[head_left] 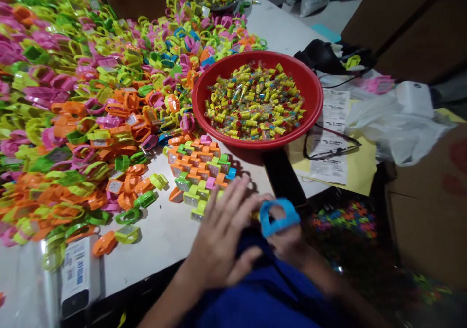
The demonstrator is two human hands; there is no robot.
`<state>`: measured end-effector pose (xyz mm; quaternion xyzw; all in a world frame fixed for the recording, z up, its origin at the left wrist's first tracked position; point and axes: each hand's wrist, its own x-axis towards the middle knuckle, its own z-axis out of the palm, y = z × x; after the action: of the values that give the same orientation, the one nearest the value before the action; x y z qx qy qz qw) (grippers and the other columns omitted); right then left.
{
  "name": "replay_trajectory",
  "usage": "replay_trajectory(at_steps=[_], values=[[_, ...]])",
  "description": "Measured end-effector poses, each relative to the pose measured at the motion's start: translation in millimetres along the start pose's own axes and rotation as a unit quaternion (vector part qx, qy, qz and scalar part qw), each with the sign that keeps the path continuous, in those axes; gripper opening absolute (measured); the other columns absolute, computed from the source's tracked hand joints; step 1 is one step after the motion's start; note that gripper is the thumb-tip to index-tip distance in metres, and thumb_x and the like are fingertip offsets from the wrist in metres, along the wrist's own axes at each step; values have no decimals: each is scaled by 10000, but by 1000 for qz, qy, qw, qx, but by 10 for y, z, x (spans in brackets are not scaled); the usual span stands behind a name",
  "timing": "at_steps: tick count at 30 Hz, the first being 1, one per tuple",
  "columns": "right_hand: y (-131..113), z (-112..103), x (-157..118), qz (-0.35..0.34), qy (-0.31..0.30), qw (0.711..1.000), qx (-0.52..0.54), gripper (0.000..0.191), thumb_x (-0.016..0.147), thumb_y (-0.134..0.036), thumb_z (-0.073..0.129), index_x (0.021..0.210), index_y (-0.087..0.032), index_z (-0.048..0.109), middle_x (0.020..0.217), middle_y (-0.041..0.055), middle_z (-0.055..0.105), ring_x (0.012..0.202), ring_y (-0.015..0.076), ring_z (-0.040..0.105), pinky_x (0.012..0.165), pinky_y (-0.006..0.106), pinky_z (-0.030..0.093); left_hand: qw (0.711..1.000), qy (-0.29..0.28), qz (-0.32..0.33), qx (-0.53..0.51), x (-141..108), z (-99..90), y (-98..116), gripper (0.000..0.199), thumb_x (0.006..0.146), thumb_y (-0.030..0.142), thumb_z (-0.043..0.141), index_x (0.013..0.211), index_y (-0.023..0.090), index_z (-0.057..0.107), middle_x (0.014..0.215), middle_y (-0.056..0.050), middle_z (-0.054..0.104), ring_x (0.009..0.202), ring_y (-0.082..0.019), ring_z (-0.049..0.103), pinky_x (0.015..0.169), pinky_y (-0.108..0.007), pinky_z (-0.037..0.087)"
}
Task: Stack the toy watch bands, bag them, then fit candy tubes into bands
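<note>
Your right hand's point(294, 244) fingers clamp a blue toy watch point(290, 215) by the desk's point(153, 250) near edge; your left hand's point(215, 247) spread slightly beside lined-up toy watches point(199, 165) — a stray knuckle could topple them.

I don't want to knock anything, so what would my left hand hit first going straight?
Your left hand would probably meet the neat rows of multicoloured plastic pieces first, though depth is unclear.

Right hand point(286, 240) holding blue band point(279, 217).
</note>
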<state>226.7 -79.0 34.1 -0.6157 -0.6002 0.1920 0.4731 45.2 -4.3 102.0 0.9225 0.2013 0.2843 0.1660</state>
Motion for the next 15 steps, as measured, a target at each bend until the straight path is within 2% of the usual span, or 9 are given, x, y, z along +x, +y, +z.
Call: replay_trajectory(at_steps=[4,7,11,15], values=[[144,93,230,49,52,997,42,94,973,-258,684,1020,-228,759,976,88,837,906,263,816,858,376,667,995,23,-71,66,71,-216,-330,543,1070,220,519,1608,251,456,1632,-112,565,1546,-291,502,1338,-587,318],[281,239,321,76,32,997,3,106,941,-246,687,989,-194,766,930,102,838,849,262,819,799,345,660,994,4,-71,83,65,-190,-469,564,1063,232,556,1617,262,453,1628,-99,569,1538,-292,508,1323,-571,355],[443,353,327,51,-11,998,-44,205,852,-140,662,1020,-193,766,994,115,838,924,279,813,853,371,656,992,-18,-47,114,40,-90,-503,633,1053,259,589,1657,245,401,1670,-101,521,1579,-299,454,1316,-562,352],[540,338,289,-3,-49,995,-82,343,806,-84,607,1101,-178,754,1091,139,823,1049,281,787,967,407,646,992,-19,-46,119,19,-72,-491,629,1050,222,584,1653,213,407,1667,-94,526,1583,-281,449,1302,-521,361]])
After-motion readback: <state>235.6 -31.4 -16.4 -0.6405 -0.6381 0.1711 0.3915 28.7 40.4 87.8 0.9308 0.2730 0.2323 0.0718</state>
